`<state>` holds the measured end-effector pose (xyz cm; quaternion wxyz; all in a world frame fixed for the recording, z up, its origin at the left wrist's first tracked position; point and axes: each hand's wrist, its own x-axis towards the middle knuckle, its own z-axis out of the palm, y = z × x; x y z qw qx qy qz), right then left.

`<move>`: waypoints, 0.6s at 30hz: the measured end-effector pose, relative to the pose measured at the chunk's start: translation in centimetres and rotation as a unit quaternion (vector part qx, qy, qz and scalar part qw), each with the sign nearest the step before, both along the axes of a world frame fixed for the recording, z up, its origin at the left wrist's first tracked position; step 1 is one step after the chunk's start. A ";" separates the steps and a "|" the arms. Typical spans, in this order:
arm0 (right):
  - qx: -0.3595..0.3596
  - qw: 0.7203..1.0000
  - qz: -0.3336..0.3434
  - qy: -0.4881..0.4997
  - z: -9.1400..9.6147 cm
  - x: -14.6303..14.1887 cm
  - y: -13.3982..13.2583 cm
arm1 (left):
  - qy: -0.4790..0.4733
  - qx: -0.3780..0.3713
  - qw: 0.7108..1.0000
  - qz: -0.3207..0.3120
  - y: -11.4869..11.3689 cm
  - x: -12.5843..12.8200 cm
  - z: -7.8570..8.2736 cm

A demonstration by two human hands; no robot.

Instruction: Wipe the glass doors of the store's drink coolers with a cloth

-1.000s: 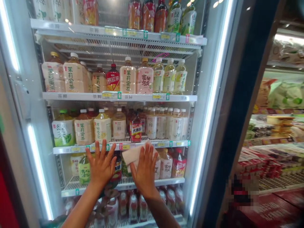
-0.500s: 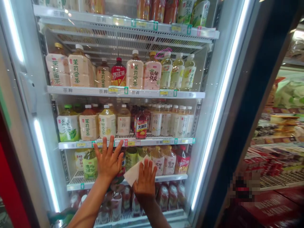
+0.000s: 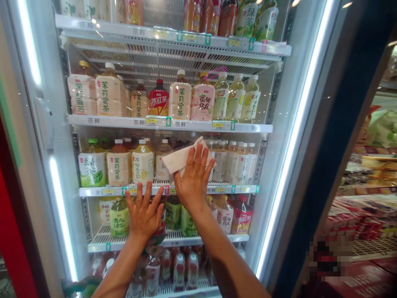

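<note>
My left hand (image 3: 145,213) lies flat with fingers spread on the glass door (image 3: 186,54) of a lit drinks cooler. Nothing is in it. Higher and to its right, my right hand (image 3: 194,178) presses a folded white wiping cloth (image 3: 178,159) against the same glass, fingers stretched over it. The cloth sticks out past the fingertips and to the left. Behind the pane, the cloth and right hand cover part of the middle shelf's bottles. A pink squiggle (image 3: 216,73) shows on or behind the glass above the cloth.
Rows of bottled tea (image 3: 119,165) stand on white wire shelves (image 3: 170,123) inside the cooler. Bright light strips (image 3: 294,136) run down both sides. To the right, beyond a dark frame (image 3: 328,165), are shelves of packaged goods (image 3: 369,207). A door handle (image 3: 46,120) is at left.
My right hand has slid the cloth upward across the glass, from the lower shelf's height to the middle shelf's. My left hand stays about where it was; the view has shifted slightly.
</note>
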<state>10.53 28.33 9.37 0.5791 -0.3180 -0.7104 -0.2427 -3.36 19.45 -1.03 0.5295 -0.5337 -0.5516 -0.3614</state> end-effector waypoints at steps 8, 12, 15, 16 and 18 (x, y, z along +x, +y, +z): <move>-0.041 0.999 0.015 -0.034 -18.1 0.1 -1.8 | -0.004 0.002 1.000 -0.010 -0.1 0.0 0.2; -0.026 0.999 0.017 -0.041 -24.2 0.5 -2.3 | -0.005 -0.007 1.000 -0.007 -0.2 0.1 0.0; -0.026 0.998 0.035 -0.055 -18.1 0.4 -1.8 | -0.009 -0.019 1.000 -0.021 -0.8 0.3 0.2; -0.023 0.997 0.039 -0.056 -14.3 0.2 -1.5 | -0.009 -0.024 0.999 -0.027 -1.2 0.2 0.5; 0.003 0.996 0.053 -0.071 -6.1 -0.5 -1.0 | -0.013 -0.025 0.999 -0.030 -2.4 -0.3 1.5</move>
